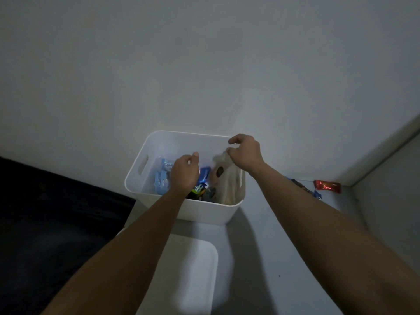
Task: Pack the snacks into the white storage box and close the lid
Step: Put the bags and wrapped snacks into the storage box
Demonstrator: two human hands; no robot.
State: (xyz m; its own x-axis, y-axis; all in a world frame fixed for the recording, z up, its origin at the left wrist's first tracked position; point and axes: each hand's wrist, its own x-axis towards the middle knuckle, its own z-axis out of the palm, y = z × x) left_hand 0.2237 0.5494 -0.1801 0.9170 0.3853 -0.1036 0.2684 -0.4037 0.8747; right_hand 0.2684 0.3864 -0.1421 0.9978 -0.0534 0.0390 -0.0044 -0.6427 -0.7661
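The white storage box (159, 142) stands open against the wall, with a handle slot in its left side. Inside lie light-blue snack packs (161, 178), a dark-blue packet (204, 173) and a green-labelled one (198, 187). A clear pale bag (229, 185) stands upright at the box's right end. My right hand (245, 154) is above that bag with fingertips pinched at its top edge. Over the middle of the box my left hand (185, 172) hovers with curled fingers; whether it holds anything is hidden. The white lid (193, 273) lies flat in front of the box.
A red wrapped bar (327, 186) and a blue-and-dark snack (317, 194) lie on the grey surface right of the box, partly behind my right forearm. A dark area (56, 212) drops off at the left. Walls close in behind and at the right.
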